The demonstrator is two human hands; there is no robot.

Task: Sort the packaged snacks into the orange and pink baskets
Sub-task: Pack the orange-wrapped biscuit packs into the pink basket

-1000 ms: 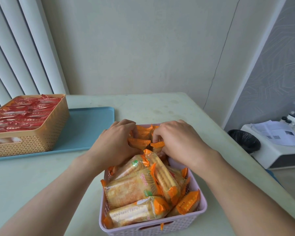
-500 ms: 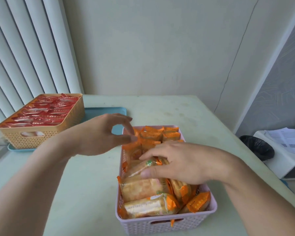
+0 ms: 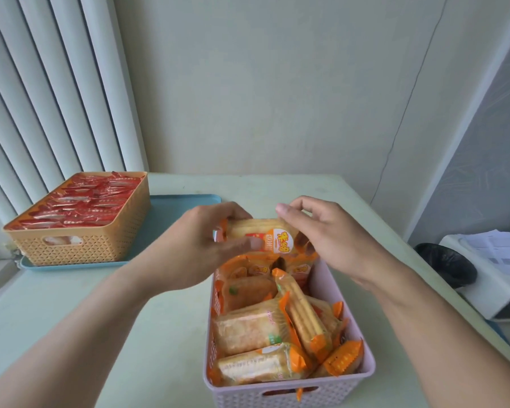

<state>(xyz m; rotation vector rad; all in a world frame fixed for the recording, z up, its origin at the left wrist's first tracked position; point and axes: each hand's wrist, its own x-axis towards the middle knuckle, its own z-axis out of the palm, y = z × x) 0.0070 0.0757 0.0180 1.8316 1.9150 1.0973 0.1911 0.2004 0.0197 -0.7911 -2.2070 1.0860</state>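
Observation:
A pink basket [image 3: 343,390] stands on the table in front of me, packed with several orange-wrapped cracker packets [image 3: 248,329]. Above its far end both hands hold one orange cracker packet [image 3: 261,234] level. My left hand [image 3: 195,245] grips its left end, thumb across the front. My right hand [image 3: 321,237] curls its fingers round the right end. Far left, an orange basket [image 3: 80,245] is filled with red snack packets [image 3: 86,201].
The orange basket sits on a blue tray [image 3: 186,206] at the table's back left. Vertical blinds hang behind it. Off the table's right edge are a black bin [image 3: 445,263] and a white device with papers [image 3: 489,260]. Pale table surface [image 3: 71,319] lies between the baskets.
My right hand has come up out of the pink basket with a cracker packet. My left hand has closed on the packet's other end, so both hands now hold it above the basket.

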